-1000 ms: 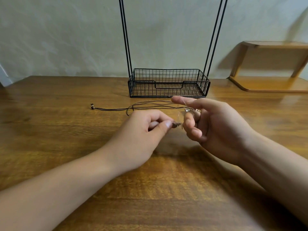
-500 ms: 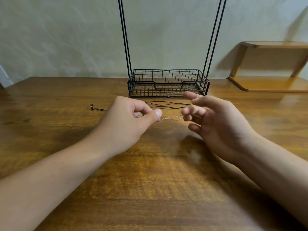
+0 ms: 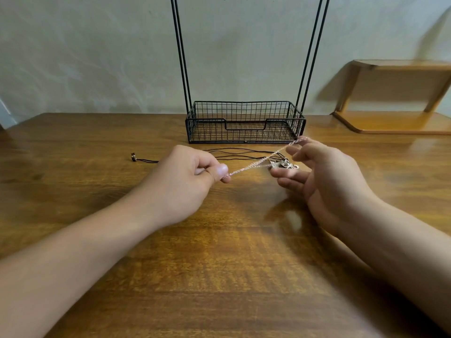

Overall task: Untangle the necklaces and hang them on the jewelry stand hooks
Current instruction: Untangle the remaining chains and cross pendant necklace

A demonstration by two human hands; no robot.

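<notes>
Stretching one chain (image 3: 256, 163) between two hands: left hand (image 3: 188, 178), right hand (image 3: 324, 176).

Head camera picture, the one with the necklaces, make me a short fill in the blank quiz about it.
1. The left hand pinches one end of the thin ____ chain.
2. The black cord necklace lies on the ____.
3. The wire basket at the foot of the jewelry stand is ____ in colour.
4. The chain's other end runs up to the fingers of the ____ hand.

Missing words: silver; table; black; right
</notes>
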